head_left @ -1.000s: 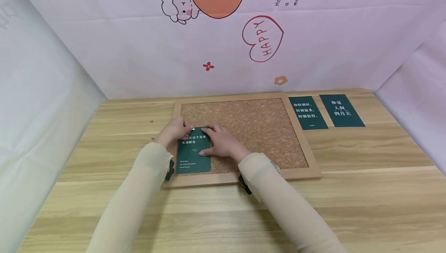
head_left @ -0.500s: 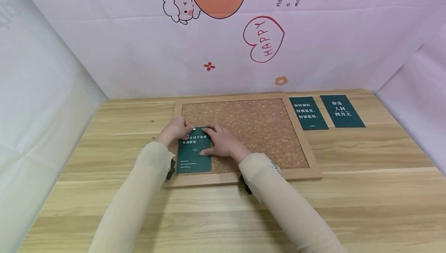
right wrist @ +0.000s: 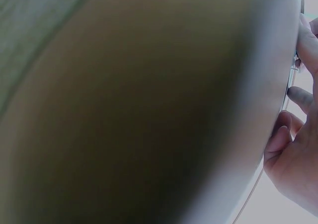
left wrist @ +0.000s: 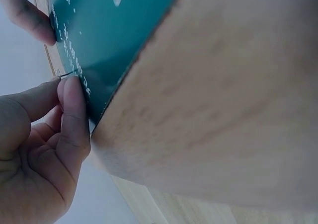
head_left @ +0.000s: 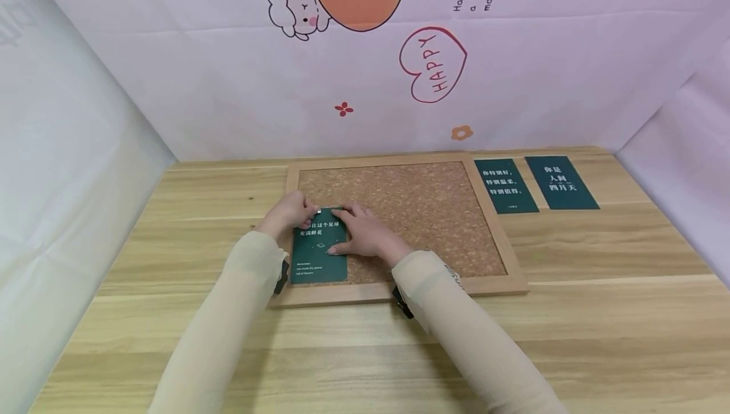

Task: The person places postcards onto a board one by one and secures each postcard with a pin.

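A dark green card with white lettering lies along the left side of a wood-framed cork board. My left hand is at the card's upper edge, pinching a push pin between thumb and forefinger. The pin's thin metal shaft shows in the left wrist view, against the card. My right hand rests at the card's right edge, thumb on its face and fingers spread near the top. In the right wrist view, only part of the right hand shows at the side; a blurred surface fills most of the frame.
Two more green cards lie right of the board: one beside its frame, the other farther right. The board sits on a wood-grain table. A white printed cloth hangs behind.
The head view drifts very slightly. Both hands keep their places, the left at the pin and the right on the card.
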`<state>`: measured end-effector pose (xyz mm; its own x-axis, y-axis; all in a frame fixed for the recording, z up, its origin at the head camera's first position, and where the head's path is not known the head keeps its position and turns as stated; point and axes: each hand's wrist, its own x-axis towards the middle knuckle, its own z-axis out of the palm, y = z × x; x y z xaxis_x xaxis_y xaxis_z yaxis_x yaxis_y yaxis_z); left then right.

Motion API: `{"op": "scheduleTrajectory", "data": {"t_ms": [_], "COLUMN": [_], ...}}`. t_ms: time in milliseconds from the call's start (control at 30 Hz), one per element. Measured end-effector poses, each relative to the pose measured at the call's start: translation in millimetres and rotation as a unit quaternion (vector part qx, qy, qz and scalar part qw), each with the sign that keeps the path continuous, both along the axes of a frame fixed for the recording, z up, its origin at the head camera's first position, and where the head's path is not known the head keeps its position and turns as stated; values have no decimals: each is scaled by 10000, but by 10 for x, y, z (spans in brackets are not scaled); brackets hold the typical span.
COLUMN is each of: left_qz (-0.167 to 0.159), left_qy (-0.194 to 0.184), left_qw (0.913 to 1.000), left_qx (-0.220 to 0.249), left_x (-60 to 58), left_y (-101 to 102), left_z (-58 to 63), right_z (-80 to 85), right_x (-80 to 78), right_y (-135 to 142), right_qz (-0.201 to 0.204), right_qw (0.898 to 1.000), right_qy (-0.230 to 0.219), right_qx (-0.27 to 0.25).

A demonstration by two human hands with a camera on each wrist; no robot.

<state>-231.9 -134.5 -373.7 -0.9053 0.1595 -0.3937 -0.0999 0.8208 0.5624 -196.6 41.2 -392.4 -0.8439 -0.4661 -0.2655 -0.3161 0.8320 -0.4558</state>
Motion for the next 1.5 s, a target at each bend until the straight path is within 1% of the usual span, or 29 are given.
{"op": "scheduleTrajectory", "data": {"t_ms": [267,733,967,1500], "left_qz": [56,-152,-107,-215], "left_qy": [-36,3,-30,-24], "left_qw": [10000,9999,9998,9996], "left_qx": [58,-59,-139,-158], "left_x": [3,-24,-5,-1], "left_y": [0,-11,-2,-4], "left_z": [-2,-14,-13,1], "right_z": [-3,25,22,-5], "right_x": [-1,0,5,-3], "right_y": [1,8,7,4], "right_qz": [6,-19,-13,-23], "right_qw": [10000,10000,10000,10000], "right_qy": [6,-39,-50,-22], "right_qx": [-42,-60,-37,-26]}}
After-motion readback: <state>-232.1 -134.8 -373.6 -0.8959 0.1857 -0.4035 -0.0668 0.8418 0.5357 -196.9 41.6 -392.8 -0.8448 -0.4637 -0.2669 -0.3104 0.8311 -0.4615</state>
